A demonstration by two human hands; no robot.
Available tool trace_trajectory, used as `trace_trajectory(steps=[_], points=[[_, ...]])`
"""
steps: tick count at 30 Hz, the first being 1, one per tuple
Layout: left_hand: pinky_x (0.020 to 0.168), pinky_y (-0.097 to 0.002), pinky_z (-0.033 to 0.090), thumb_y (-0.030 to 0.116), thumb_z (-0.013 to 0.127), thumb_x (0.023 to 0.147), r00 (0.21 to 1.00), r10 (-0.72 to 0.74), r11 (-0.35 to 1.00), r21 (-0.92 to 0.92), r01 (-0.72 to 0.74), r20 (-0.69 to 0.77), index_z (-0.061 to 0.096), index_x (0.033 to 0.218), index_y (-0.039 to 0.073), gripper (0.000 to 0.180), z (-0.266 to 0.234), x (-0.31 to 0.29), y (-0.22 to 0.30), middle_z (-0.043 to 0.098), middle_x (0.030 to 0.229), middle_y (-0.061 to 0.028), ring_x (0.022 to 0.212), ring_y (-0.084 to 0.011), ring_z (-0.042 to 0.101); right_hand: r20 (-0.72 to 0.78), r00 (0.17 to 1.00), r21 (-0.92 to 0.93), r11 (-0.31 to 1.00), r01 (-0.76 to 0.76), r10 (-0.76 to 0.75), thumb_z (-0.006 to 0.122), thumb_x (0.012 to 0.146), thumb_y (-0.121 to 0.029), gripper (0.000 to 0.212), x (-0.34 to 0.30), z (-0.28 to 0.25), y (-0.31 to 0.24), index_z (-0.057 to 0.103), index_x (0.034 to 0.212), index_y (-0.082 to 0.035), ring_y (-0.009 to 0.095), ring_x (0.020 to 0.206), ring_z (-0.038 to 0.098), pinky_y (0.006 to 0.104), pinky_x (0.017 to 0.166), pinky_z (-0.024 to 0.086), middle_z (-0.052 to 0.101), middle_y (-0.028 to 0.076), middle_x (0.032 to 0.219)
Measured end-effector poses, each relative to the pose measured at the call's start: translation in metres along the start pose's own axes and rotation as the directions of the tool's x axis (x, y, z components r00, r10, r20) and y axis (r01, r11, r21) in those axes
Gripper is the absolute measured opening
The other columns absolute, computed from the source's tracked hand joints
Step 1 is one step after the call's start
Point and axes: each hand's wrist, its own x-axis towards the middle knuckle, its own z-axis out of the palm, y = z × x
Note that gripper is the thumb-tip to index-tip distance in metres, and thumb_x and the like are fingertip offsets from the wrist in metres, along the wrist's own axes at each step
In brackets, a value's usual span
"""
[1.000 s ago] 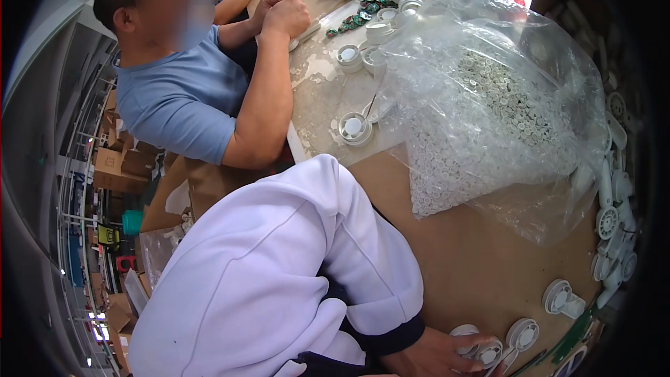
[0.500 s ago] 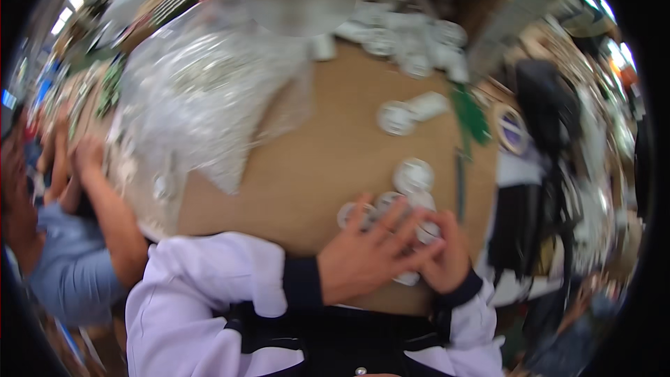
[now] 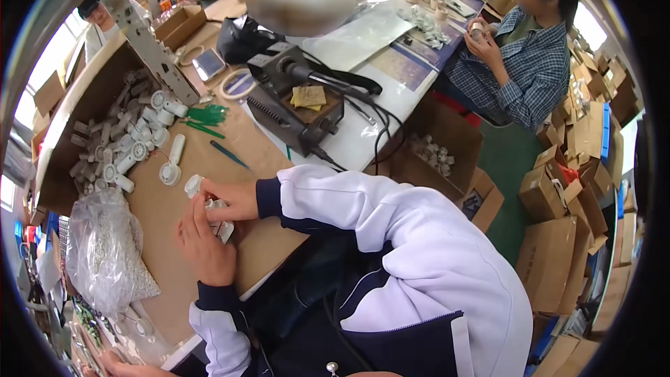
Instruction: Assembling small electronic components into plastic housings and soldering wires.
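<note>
My left hand (image 3: 208, 246) curls around a small cluster of white round plastic parts (image 3: 222, 230) on the brown work surface. From the other side my right hand (image 3: 236, 199) meets it, fingers bent in against the same parts, their tips partly hidden by my left fingers. One white round cap (image 3: 193, 185) shows just beyond the right fingers. Farther off lies a white handle-shaped piece with a round head (image 3: 169, 173) and a thin wire. A dark pair of tweezers (image 3: 229, 154) rests nearby, along with green strips (image 3: 208, 116).
White plastic housings (image 3: 132, 143) are heaped at the far left, beside a clear bag of small white pieces (image 3: 105, 255). A soldering station (image 3: 293, 105) with cables stands beyond my right arm. A co-worker in a checked shirt (image 3: 534, 63) sits at right; cartons (image 3: 548, 262) are stacked behind.
My view has swung to the right, bringing the soldering station and co-worker into sight. Both hands stay together at the white parts, now drawn closer around them.
</note>
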Motion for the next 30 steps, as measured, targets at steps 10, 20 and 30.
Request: trace_trajectory(steps=[10,20,30], points=[[0.096,-0.0388,0.039,0.015,0.074,0.068,0.984,-0.032,0.99,-0.138,0.008,-0.175,0.058,0.116,0.011,0.051,0.01,-0.006,-0.012,0.065,0.118,-0.0039,0.098,-0.0241,0.062,-0.212,0.922,-0.443,0.873,0.205,-0.324,0.04,0.095,-0.023,0.028,0.017,0.011,0.035,0.057,0.098,-0.001,0.037,0.078,0.058,0.0442,0.074,0.046,0.06,0.017,0.087],[0.085,-0.0373,0.046,0.014,0.076,0.07,0.718,-0.47,0.84,-0.509,0.187,-0.514,0.059,0.11,0.008,0.045,0.014,-0.025,-0.033,0.065,0.101,-0.0089,0.083,-0.0264,0.062,-0.039,0.991,0.145,0.982,-0.12,0.127,0.044,0.101,-0.03,0.027,0.035,0.026,-0.07,0.054,0.111,-0.008,0.017,0.049,0.052,0.0286,0.044,0.042,0.057,0.008,0.072],[0.077,-0.0378,0.05,0.017,0.076,0.077,0.215,-0.737,0.617,-0.509,0.6,-0.641,0.057,0.108,0.0,0.04,-0.155,-0.026,-0.149,0.065,0.089,-0.0148,0.082,-0.0297,0.063,0.065,0.998,0.011,1.0,0.022,-0.022,0.051,0.099,-0.022,0.019,0.038,0.047,-0.04,0.062,0.101,-0.007,0.007,0.054,0.043,0.0198,0.051,0.035,0.049,-0.003,0.065]])
